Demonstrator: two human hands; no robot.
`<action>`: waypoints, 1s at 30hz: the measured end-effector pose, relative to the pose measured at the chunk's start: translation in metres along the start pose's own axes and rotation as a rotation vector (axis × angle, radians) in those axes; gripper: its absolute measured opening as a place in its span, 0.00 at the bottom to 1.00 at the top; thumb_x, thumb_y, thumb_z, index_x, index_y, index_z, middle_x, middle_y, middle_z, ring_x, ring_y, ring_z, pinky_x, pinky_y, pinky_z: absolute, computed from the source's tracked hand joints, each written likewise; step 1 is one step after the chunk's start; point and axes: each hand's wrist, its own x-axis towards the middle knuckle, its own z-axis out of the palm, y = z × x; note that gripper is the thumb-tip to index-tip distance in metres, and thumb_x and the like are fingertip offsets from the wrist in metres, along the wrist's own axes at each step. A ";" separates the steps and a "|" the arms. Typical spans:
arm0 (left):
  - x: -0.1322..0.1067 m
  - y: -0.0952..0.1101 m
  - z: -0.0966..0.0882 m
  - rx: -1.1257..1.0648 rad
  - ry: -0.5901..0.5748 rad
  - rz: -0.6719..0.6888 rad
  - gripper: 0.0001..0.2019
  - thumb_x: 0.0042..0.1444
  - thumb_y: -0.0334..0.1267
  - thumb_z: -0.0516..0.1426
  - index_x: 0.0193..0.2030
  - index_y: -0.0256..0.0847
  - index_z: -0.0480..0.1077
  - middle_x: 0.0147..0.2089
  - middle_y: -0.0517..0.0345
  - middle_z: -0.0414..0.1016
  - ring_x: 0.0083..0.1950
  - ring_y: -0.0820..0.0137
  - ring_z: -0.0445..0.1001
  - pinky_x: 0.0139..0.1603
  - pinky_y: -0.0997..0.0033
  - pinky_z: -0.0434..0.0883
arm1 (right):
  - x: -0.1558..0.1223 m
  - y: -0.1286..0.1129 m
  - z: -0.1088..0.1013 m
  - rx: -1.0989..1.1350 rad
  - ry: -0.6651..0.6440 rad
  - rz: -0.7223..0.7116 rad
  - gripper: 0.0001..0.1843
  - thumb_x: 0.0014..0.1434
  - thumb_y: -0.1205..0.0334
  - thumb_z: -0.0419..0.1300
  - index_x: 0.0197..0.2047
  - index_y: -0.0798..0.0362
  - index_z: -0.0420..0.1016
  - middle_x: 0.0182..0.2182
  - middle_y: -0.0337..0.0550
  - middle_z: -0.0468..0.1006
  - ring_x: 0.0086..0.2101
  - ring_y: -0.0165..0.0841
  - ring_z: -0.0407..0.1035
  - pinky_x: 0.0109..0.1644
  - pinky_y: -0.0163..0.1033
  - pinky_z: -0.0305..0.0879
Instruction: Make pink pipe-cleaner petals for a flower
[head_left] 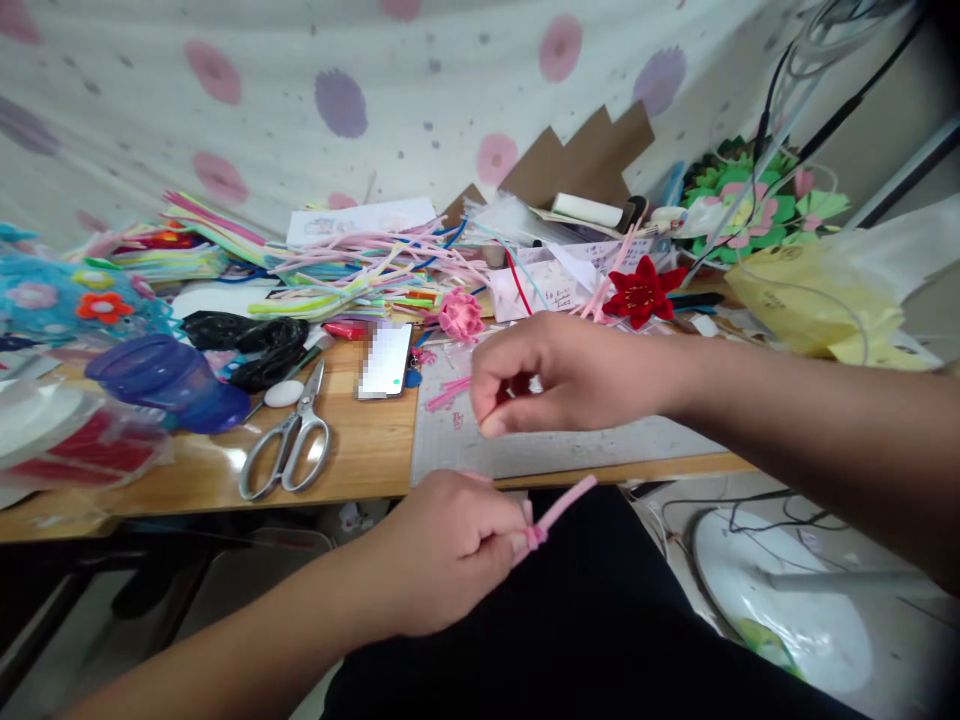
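My left hand (457, 550) is closed in a pinch on a pink pipe cleaner (568, 503), low in front of the table edge and over my lap. A darker pink wrap or knot sits at the pinch, and one end of the stem sticks out up to the right. Above and to the right, my right hand (562, 375) hovers over the grey cutting mat (450, 450) with thumb and forefinger pressed together. Whatever is between those fingertips is too small to make out. Short pink stems (448, 392) lie on the mat beside my right hand, below a pink fuzzy flower (460, 315).
Silver scissors (289, 440) and a lit phone (384, 362) lie left of the mat. Bundles of coloured pipe cleaners (360, 255) line the back. A red flower (645, 292) is behind my right hand. A blue plastic cup (165, 380) lies at left.
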 end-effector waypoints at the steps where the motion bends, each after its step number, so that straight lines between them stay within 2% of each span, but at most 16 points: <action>1: -0.005 -0.003 -0.001 0.136 0.106 0.030 0.15 0.60 0.31 0.47 0.25 0.39 0.68 0.24 0.62 0.72 0.28 0.72 0.69 0.40 0.67 0.67 | -0.006 -0.003 0.002 -0.023 0.034 0.046 0.04 0.60 0.69 0.60 0.33 0.60 0.73 0.28 0.39 0.72 0.29 0.26 0.66 0.34 0.30 0.60; 3: -0.014 -0.009 -0.001 0.373 0.273 0.074 0.13 0.58 0.28 0.47 0.29 0.40 0.70 0.24 0.61 0.73 0.27 0.70 0.69 0.50 0.55 0.65 | -0.020 -0.006 0.012 -0.069 0.029 0.126 0.07 0.61 0.64 0.60 0.38 0.60 0.75 0.33 0.44 0.75 0.33 0.30 0.68 0.38 0.34 0.62; 5: -0.019 -0.014 -0.001 0.560 0.344 0.121 0.12 0.57 0.27 0.48 0.31 0.39 0.71 0.24 0.60 0.73 0.27 0.69 0.69 0.56 0.47 0.61 | -0.029 -0.005 0.028 -0.137 -0.016 0.200 0.08 0.61 0.62 0.60 0.41 0.59 0.76 0.36 0.48 0.75 0.37 0.34 0.69 0.42 0.37 0.63; 7: -0.020 -0.016 -0.001 0.699 0.351 0.160 0.12 0.57 0.27 0.48 0.29 0.39 0.71 0.23 0.59 0.72 0.26 0.69 0.69 0.58 0.44 0.59 | -0.031 -0.001 0.044 -0.152 -0.054 0.227 0.05 0.61 0.65 0.60 0.38 0.57 0.78 0.36 0.47 0.76 0.37 0.35 0.70 0.43 0.38 0.64; 10: -0.018 -0.014 -0.004 0.808 0.327 0.195 0.12 0.57 0.28 0.48 0.29 0.38 0.72 0.24 0.57 0.72 0.26 0.67 0.69 0.58 0.42 0.58 | -0.024 0.008 0.058 -0.051 -0.026 0.268 0.04 0.58 0.69 0.62 0.33 0.55 0.78 0.32 0.43 0.76 0.34 0.32 0.71 0.41 0.36 0.65; 15: -0.013 -0.012 -0.012 0.800 0.241 0.203 0.12 0.57 0.27 0.49 0.35 0.36 0.74 0.28 0.53 0.74 0.30 0.64 0.71 0.55 0.41 0.60 | -0.015 0.021 0.062 0.327 0.035 0.497 0.02 0.55 0.71 0.63 0.33 0.58 0.77 0.30 0.40 0.77 0.32 0.29 0.71 0.39 0.34 0.65; 18: -0.012 -0.013 -0.015 0.772 0.202 0.188 0.12 0.59 0.28 0.48 0.36 0.36 0.74 0.29 0.52 0.75 0.33 0.62 0.72 0.56 0.39 0.58 | -0.016 0.025 0.063 0.500 0.065 0.613 0.02 0.52 0.70 0.65 0.32 0.58 0.77 0.27 0.37 0.76 0.30 0.28 0.70 0.36 0.32 0.64; 23: -0.010 -0.013 -0.020 0.732 0.175 0.183 0.11 0.58 0.30 0.49 0.36 0.38 0.74 0.32 0.52 0.76 0.37 0.61 0.72 0.60 0.39 0.52 | -0.017 0.027 0.058 0.554 0.033 0.637 0.03 0.49 0.70 0.65 0.30 0.58 0.77 0.24 0.35 0.75 0.27 0.26 0.67 0.32 0.31 0.62; 27: -0.008 -0.009 -0.024 0.748 0.155 0.192 0.11 0.57 0.29 0.50 0.33 0.40 0.73 0.30 0.54 0.76 0.37 0.62 0.72 0.61 0.40 0.51 | -0.016 0.023 0.055 0.552 -0.006 0.660 0.06 0.45 0.71 0.67 0.29 0.58 0.76 0.23 0.35 0.75 0.26 0.26 0.68 0.30 0.30 0.62; 30: -0.006 -0.007 -0.025 0.739 0.190 0.180 0.11 0.57 0.29 0.50 0.31 0.39 0.73 0.29 0.53 0.76 0.35 0.63 0.71 0.60 0.41 0.53 | -0.016 0.020 0.059 0.452 0.073 0.640 0.07 0.45 0.73 0.67 0.29 0.58 0.75 0.22 0.34 0.73 0.24 0.25 0.66 0.27 0.29 0.60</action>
